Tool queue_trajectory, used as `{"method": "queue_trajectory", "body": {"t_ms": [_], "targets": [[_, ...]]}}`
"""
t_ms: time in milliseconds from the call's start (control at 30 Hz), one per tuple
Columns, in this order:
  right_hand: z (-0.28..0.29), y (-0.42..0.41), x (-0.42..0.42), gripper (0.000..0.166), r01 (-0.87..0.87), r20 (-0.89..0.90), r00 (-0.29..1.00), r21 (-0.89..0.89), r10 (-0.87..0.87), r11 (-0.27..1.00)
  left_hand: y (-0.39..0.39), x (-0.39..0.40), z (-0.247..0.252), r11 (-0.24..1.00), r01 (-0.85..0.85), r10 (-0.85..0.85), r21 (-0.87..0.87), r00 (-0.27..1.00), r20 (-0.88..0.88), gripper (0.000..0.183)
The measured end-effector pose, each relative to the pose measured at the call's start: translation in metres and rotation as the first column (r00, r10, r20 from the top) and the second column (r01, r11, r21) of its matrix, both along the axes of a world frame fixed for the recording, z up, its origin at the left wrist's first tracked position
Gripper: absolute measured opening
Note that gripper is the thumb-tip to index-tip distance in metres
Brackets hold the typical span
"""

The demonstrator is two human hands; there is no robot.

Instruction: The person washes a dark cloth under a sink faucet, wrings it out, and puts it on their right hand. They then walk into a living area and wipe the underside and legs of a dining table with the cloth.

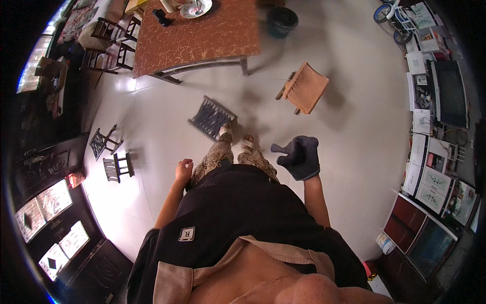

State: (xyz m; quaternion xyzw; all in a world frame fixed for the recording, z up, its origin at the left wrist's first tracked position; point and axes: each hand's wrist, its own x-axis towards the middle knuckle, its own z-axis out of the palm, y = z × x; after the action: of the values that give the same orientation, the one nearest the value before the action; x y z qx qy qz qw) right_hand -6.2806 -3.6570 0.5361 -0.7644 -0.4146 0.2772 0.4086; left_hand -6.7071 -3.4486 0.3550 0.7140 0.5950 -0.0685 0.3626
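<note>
My left hand (184, 170) hangs beside my left thigh, its fingers loosely curled, with nothing seen in it. On the right, a dark grey glove or cloth (303, 161) covers my right hand (300, 155); one narrow piece of it sticks out to the left. The fingers inside are hidden, so their pose and any held thing cannot be told. Ahead of my feet stands a low stool with a dark woven seat (212, 117), close to my left sandal (225, 130). My right sandal (247, 145) is on the tiled floor.
Ahead stands a brown marbled table (201, 41) bearing a plate (195, 8) and a black object (162, 18). A dark bucket (281, 22) is right of it. A stool with an orange-brown cover (306, 89) stands ahead right. Two small stools (99, 143) (111, 169) stand left; cabinets (434, 182) line the right.
</note>
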Motion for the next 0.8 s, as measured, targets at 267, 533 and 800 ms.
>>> {"method": "queue_trajectory", "body": {"t_ms": [267,533,800], "targets": [[0.029,0.046,0.040,0.023,-0.023,0.103,0.994,-0.027,0.025,0.999,0.044,-0.029,-0.066,0.983,-0.089,0.079,-0.161,0.995,-0.067,0.025],[0.010,0.114,0.120,0.024,0.089,0.049,0.995,-0.085,-0.085,0.992,0.124,0.071,-0.076,0.958,-0.038,-0.015,-0.285,0.983,-0.180,0.028],[0.027,0.160,0.176,0.025,0.218,-0.172,0.963,0.029,-0.209,0.976,0.247,0.206,-0.071,0.959,-0.092,0.126,-0.267,0.985,0.115,0.029]]}}
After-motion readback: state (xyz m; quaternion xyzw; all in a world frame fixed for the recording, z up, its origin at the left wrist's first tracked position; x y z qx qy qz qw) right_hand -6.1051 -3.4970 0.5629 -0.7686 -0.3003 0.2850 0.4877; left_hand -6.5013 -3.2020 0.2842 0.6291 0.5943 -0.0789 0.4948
